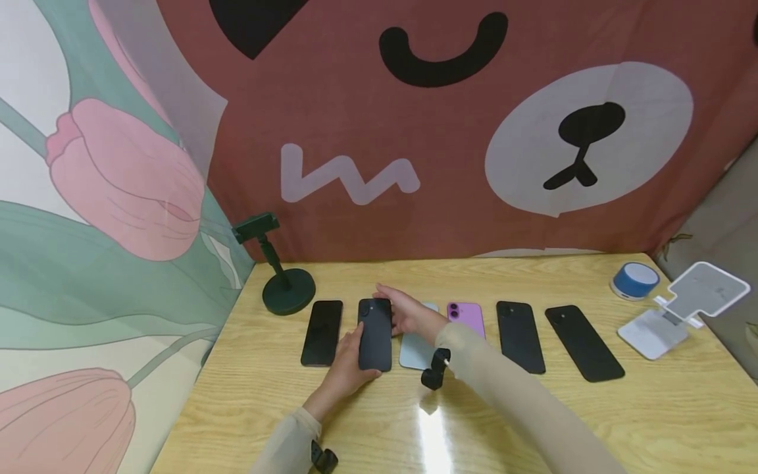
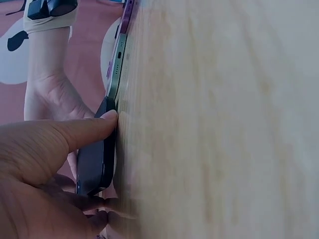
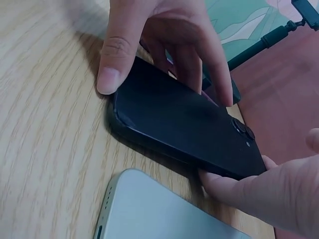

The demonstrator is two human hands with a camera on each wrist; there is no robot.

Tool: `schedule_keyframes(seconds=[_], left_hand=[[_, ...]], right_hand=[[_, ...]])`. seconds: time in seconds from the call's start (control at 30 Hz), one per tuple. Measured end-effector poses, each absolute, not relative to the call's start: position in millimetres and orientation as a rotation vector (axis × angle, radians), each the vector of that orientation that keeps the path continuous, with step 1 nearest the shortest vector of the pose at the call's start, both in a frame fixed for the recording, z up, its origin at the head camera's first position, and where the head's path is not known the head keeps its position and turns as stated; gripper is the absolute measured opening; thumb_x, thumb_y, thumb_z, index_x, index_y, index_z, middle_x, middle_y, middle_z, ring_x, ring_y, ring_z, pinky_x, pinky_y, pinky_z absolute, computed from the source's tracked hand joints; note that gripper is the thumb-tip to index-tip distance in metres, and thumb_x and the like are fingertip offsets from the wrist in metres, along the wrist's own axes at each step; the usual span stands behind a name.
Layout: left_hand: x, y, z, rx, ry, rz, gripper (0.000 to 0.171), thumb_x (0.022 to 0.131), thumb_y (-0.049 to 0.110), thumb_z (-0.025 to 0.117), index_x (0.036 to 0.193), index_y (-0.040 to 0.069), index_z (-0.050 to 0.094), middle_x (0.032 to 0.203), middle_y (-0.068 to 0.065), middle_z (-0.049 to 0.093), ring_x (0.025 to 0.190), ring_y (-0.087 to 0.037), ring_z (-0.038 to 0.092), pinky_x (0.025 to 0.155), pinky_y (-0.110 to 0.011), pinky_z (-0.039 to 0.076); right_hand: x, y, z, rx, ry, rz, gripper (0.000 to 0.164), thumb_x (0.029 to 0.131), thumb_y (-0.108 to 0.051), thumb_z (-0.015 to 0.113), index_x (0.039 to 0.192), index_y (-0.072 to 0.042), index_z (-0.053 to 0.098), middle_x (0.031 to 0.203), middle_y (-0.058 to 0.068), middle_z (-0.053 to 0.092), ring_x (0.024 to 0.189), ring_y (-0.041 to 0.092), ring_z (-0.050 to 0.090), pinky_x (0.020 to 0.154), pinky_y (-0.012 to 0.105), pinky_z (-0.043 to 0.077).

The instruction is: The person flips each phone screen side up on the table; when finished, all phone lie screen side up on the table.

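Note:
A dark smartphone [image 1: 376,337], back side up with its cameras at the far end, is between both hands at the table's left part. My left hand [image 1: 346,368] grips it, thumb at its near edge and fingers along its left side, as the left wrist view also shows. At its far right corner, my right hand [image 1: 414,316] holds it, with the thumb [image 3: 234,191] against the side edge. Left of it lies a black phone [image 1: 322,333]. To the right, a pale phone [image 1: 416,351] lies partly under my right forearm, then a purple phone [image 1: 468,316].
Two more black phones [image 1: 521,337] lie further right. A dark green stand [image 1: 289,291] is at the back left. On the right are a blue-and-white round object [image 1: 635,282] and a white folding stand [image 1: 654,334]. Printed fabric hangs behind the wooden table [image 1: 379,441].

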State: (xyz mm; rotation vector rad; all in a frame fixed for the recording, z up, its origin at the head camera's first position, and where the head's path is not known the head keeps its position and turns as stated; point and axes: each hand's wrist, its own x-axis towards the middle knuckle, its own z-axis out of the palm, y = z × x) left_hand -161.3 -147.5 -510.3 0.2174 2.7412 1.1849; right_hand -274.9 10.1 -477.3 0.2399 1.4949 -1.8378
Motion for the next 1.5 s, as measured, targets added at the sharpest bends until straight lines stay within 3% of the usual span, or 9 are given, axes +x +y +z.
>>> schedule_keyframes(seconds=[0.4, 0.7, 0.87, 1.0, 1.37, 1.5], left_hand=[[-164, -155, -509, 0.270, 2.744, 1.302, 0.100, 0.071, 0.014, 0.084, 0.149, 0.001, 0.022, 0.147, -0.026, 0.031, 0.133, -0.043, 0.031, 0.104, -0.054, 0.031], [-163, -156, -503, 0.320, 2.747, 1.381, 0.099, 0.073, 0.016, 0.083, 0.150, 0.006, 0.022, 0.148, -0.023, 0.031, 0.133, -0.040, 0.032, 0.104, -0.054, 0.031], [-163, -157, -498, 0.321, 2.744, 1.418, 0.098, 0.072, 0.015, 0.083, 0.150, 0.006, 0.023, 0.145, -0.023, 0.036, 0.103, -0.031, 0.054, 0.086, -0.042, 0.047], [-163, -158, -493, 0.282, 2.710, 1.468, 0.098, 0.071, 0.013, 0.083, 0.150, 0.007, 0.024, 0.139, -0.023, 0.040, 0.082, -0.019, 0.052, 0.069, -0.030, 0.047], [-167, -161, -489, 0.279, 2.624, 1.580, 0.096, 0.072, 0.004, 0.080, 0.149, 0.005, 0.023, 0.131, -0.029, 0.038, 0.078, -0.020, 0.055, 0.061, -0.025, 0.050], [-167, -159, -489, 0.269, 2.655, 1.556, 0.097, 0.072, 0.008, 0.082, 0.149, 0.007, 0.024, 0.132, -0.028, 0.036, 0.093, -0.028, 0.053, 0.069, -0.030, 0.051]], right_hand=[[-274, 12, -472, 0.239, 1.402, -1.898, 0.065, 0.096, -0.052, 0.040, 0.148, -0.014, 0.031, 0.145, 0.025, 0.032, 0.129, 0.042, 0.038, 0.101, 0.060, 0.031], [-273, 21, -463, 0.144, 1.327, -1.955, 0.066, 0.098, -0.051, 0.032, 0.151, -0.011, 0.021, 0.144, 0.028, 0.031, 0.130, 0.043, 0.036, 0.102, 0.060, 0.029], [-272, 26, -461, 0.096, 1.280, -1.992, 0.068, 0.099, -0.051, 0.031, 0.152, -0.012, 0.015, 0.146, 0.028, 0.029, 0.131, 0.042, 0.034, 0.104, 0.058, 0.028], [-272, 30, -460, 0.069, 1.246, -2.016, 0.068, 0.099, -0.051, 0.028, 0.152, -0.013, 0.013, 0.147, 0.027, 0.027, 0.133, 0.042, 0.031, 0.106, 0.057, 0.027], [-273, 39, -462, 0.000, 1.169, -2.064, 0.067, 0.100, -0.052, 0.019, 0.152, -0.011, 0.009, 0.151, 0.025, 0.023, 0.136, 0.041, 0.026, 0.108, 0.054, 0.025], [-272, 41, -461, -0.008, 1.142, -2.081, 0.068, 0.100, -0.052, 0.019, 0.152, -0.010, 0.008, 0.151, 0.026, 0.021, 0.137, 0.042, 0.025, 0.109, 0.053, 0.024]])
